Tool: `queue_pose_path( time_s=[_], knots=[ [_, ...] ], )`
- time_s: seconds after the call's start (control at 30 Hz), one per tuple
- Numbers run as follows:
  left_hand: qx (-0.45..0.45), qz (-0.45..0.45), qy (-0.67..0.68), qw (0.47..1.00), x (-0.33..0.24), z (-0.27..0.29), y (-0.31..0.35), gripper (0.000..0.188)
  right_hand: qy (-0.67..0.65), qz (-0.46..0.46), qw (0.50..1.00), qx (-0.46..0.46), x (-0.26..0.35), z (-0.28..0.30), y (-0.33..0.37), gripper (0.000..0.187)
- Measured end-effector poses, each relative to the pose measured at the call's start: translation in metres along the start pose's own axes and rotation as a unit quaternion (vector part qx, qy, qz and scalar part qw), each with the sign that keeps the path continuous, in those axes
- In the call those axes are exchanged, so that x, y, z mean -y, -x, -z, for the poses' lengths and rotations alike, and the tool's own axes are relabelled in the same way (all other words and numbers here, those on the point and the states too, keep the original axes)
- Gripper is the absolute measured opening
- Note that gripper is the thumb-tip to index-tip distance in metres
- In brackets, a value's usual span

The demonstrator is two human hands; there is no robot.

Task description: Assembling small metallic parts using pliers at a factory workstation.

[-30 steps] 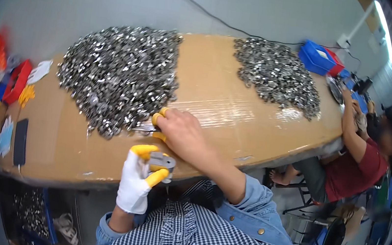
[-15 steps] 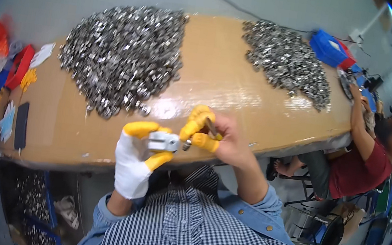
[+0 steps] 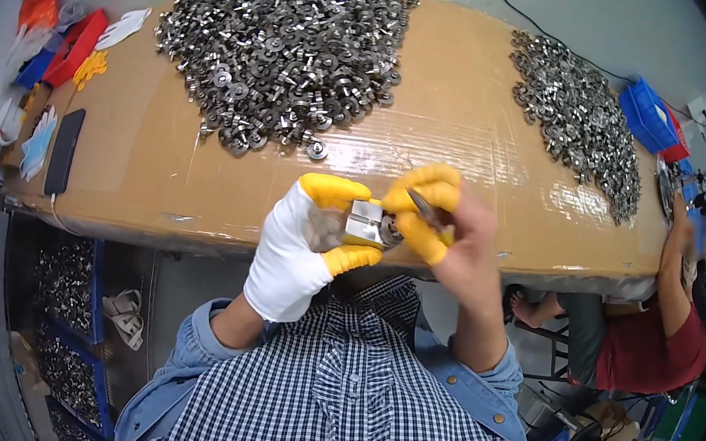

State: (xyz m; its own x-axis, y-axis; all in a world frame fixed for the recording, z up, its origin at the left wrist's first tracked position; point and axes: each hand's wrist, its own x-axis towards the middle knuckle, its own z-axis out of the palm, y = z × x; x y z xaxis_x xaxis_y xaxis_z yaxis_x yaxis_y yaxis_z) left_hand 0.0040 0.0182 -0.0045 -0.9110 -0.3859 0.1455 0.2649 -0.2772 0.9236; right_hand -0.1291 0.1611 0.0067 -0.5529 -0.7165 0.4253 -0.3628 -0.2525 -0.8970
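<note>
My left hand (image 3: 288,252), in a white glove with yellow fingertip covers, grips a silver metal block (image 3: 365,222) between thumb and fingers. A groove crosses the block's face. Against the block's right side sits a small round metal part (image 3: 389,229), at the fingertips of my right hand (image 3: 467,236). Yellow covers sheathe that hand's fingers, which close around a slim dark tool (image 3: 420,203); its far end is hidden in the hand. Whether the round part is inserted in the block I cannot tell.
A large heap of small metal parts (image 3: 290,56) covers the table's back left, a smaller heap (image 3: 576,116) the right. A black phone (image 3: 64,151) lies at left near yellow finger covers (image 3: 90,68) and a red bin (image 3: 78,47). Another person (image 3: 653,349) sits at right.
The view has shifted, with the heaps higher in the picture. My hands have come closer together, and the round part now meets the block, which was apart from it before.
</note>
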Motion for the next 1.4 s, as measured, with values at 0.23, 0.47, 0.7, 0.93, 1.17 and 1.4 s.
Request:
queue_pose_path(
  time_s=[0.23,0.47,0.7,0.93,1.17,1.4],
  knots=[
    [-0.019,-0.005,0.082,0.996,-0.006,0.003,-0.005,0.058,0.038,-0.085,0.995,-0.035,0.039,-0.011,0.0,0.052],
    [-0.028,-0.028,0.042,0.998,-0.01,0.005,-0.008,0.058,0.153,-0.052,0.987,0.015,0.043,-0.005,0.01,0.056],
    [-0.024,-0.008,0.028,0.999,-0.011,0.005,-0.008,0.056,0.242,0.044,0.969,-0.016,0.046,-0.01,0.002,0.047],
    [-0.014,-0.009,-0.019,1.0,-0.011,0.006,-0.006,0.054,0.118,0.023,0.992,-0.028,0.021,-0.004,-0.025,0.029],
    [0.0,0.044,-0.049,0.998,-0.022,0.008,-0.002,0.053,0.038,0.004,0.997,0.066,0.006,0.0,-0.026,0.018],
    [0.012,0.04,-0.107,0.993,-0.018,0.01,-0.002,0.053,0.089,0.001,0.995,0.054,0.016,-0.003,-0.021,0.018]
  ],
)
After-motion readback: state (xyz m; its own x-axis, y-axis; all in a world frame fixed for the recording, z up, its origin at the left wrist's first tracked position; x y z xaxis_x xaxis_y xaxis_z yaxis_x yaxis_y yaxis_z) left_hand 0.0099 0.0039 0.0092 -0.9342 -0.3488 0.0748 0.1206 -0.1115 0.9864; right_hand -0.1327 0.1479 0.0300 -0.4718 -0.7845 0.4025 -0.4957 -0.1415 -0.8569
